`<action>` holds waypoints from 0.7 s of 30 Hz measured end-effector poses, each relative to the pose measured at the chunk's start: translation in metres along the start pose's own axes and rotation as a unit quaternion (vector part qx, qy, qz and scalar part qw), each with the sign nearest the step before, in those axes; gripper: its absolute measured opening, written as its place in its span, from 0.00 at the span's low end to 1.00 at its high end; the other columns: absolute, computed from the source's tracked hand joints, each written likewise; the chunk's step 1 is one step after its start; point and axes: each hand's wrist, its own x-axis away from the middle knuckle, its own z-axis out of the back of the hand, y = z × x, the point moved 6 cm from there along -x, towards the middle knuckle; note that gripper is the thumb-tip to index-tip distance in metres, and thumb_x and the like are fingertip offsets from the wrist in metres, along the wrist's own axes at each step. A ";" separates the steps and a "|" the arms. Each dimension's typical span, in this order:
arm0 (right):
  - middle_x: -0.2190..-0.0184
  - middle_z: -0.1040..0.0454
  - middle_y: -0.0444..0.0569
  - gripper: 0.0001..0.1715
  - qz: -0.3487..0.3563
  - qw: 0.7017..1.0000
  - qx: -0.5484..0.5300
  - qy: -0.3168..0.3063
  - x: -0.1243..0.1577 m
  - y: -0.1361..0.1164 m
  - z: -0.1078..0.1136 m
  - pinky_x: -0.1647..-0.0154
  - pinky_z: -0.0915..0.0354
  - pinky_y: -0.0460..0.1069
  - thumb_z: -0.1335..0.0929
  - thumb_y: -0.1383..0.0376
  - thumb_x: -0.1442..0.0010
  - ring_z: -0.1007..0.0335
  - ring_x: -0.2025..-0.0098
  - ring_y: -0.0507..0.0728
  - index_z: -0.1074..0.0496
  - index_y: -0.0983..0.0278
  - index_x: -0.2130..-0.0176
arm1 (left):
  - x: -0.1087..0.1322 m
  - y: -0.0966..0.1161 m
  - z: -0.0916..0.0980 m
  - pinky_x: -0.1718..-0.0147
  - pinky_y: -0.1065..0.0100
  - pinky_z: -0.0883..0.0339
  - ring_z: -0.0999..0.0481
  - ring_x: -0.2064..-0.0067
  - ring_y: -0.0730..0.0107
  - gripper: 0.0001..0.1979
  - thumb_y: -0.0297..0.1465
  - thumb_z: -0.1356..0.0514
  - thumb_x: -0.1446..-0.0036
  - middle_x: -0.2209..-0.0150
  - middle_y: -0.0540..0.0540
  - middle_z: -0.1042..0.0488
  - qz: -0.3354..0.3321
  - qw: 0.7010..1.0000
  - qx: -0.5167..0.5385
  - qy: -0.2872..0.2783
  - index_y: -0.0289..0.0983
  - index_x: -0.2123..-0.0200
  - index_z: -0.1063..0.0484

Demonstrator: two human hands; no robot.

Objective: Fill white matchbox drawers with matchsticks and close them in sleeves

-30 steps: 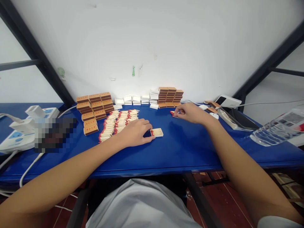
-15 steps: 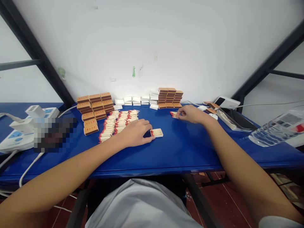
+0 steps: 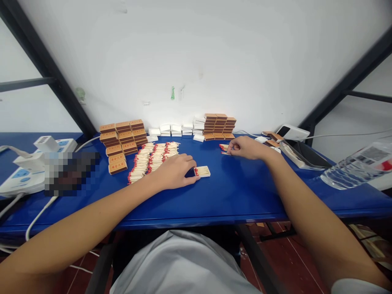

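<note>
My left hand rests on the blue table, its thumb and fingers around the left end of a small white tray that has red-tipped matches in it. To the right, my right hand is closed in a pinch on a match or two, beside a small pile of matches; its fingertips partly cover that pile. Left of my left hand lie rows of loose matches, partly hidden by the hand and forearm.
Brown matchboxes are stacked at the left, more at the back centre beside white trays. A power strip lies far left. A plastic bottle and a dark device are at the right.
By my right hand, one or two matches now lie slightly apart from the small pile, nearer to me. My left hand and the tray have hardly moved.
</note>
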 end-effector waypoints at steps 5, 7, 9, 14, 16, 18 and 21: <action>0.72 0.22 0.49 0.11 -0.009 1.000 -0.002 -0.018 -0.001 0.010 0.000 0.67 0.40 0.50 0.27 0.59 0.43 0.31 0.70 0.56 0.17 0.63 0.64 | 0.000 0.000 0.000 0.55 0.58 0.30 0.21 0.52 0.55 0.14 0.42 0.37 0.29 0.57 0.43 0.20 0.002 1.000 0.003 -0.005 0.38 0.54 0.21; 0.70 0.21 0.49 0.11 -0.011 0.999 0.005 -0.032 -0.003 0.015 -0.003 0.67 0.39 0.50 0.27 0.59 0.43 0.30 0.69 0.57 0.17 0.63 0.63 | 0.000 0.000 0.000 0.55 0.58 0.30 0.21 0.52 0.55 0.14 0.43 0.37 0.29 0.56 0.43 0.20 0.003 1.000 0.002 -0.005 0.38 0.54 0.21; 0.68 0.20 0.49 0.11 -0.010 0.999 0.007 -0.036 -0.005 0.018 -0.005 0.66 0.38 0.50 0.27 0.60 0.44 0.28 0.68 0.57 0.17 0.62 0.63 | 0.000 -0.001 0.000 0.55 0.58 0.30 0.21 0.52 0.55 0.14 0.43 0.37 0.30 0.57 0.43 0.21 0.004 1.000 -0.001 -0.004 0.38 0.55 0.21; 0.63 0.16 0.52 0.12 -0.008 0.999 0.009 -0.048 -0.005 0.019 -0.006 0.63 0.35 0.51 0.27 0.58 0.43 0.24 0.63 0.60 0.17 0.62 0.63 | 0.000 -0.001 0.000 0.57 0.59 0.31 0.21 0.53 0.56 0.14 0.43 0.37 0.30 0.57 0.43 0.21 0.003 1.000 0.002 -0.001 0.38 0.55 0.21; 0.62 0.16 0.53 0.13 -0.004 0.999 0.008 -0.052 -0.004 0.017 -0.006 0.62 0.34 0.51 0.27 0.56 0.42 0.23 0.62 0.61 0.17 0.62 0.63 | 0.000 -0.001 0.000 0.57 0.59 0.31 0.21 0.53 0.56 0.14 0.43 0.37 0.30 0.57 0.44 0.21 0.001 1.000 0.003 0.001 0.39 0.55 0.21; 0.61 0.15 0.54 0.15 0.001 0.999 0.006 -0.051 -0.004 0.016 -0.005 0.61 0.34 0.51 0.27 0.54 0.41 0.22 0.61 0.62 0.17 0.62 0.62 | 0.000 -0.001 0.000 0.57 0.59 0.30 0.21 0.53 0.56 0.13 0.43 0.37 0.30 0.57 0.43 0.21 0.000 1.000 0.003 0.004 0.39 0.55 0.21; 0.61 0.16 0.53 0.18 0.004 0.999 0.004 -0.051 -0.004 0.015 -0.005 0.61 0.34 0.51 0.27 0.52 0.41 0.23 0.61 0.61 0.17 0.62 0.61 | 0.000 -0.001 0.000 0.56 0.59 0.30 0.21 0.53 0.56 0.13 0.42 0.37 0.30 0.57 0.43 0.21 -0.001 1.000 0.001 0.007 0.39 0.55 0.21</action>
